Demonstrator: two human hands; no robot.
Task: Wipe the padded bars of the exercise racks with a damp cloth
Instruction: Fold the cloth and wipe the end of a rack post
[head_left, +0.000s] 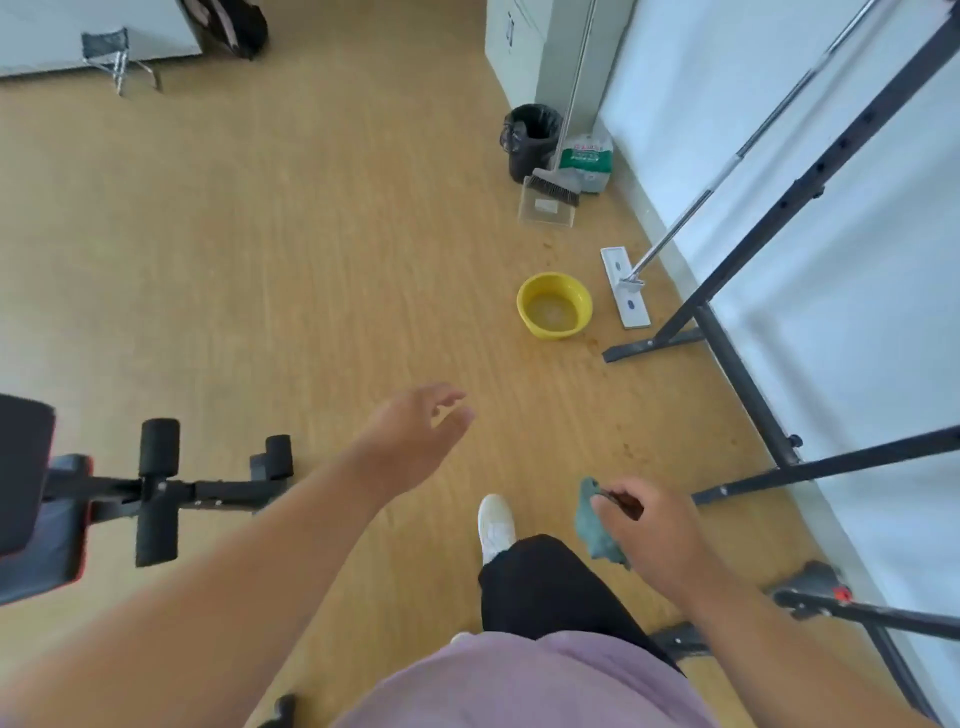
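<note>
Cloth (597, 525), teal and bunched, hangs pinched in my right hand (644, 530) above the wood floor (311, 260) beside the black rack frame (737, 374), while my left hand (415, 436) hovers empty with fingers loosely spread, the bench's padded rollers (158, 447) well off to its left.

1. Left hand (415, 441): held out forward over the floor, forearm bare, reaching from lower left toward centre. Fingers loosely spread, slightly bent, holding nothing.
2. Right hand (644, 535): lower and nearer the body, back of hand up, fingers curled, gripping a green cloth (597, 530) that hangs down from its left side.
3. Right forearm bare, entering from lower right corner.
4. One leg stepped forward between the arms, dark trousers, white shoe (496, 525) on floor.
</note>
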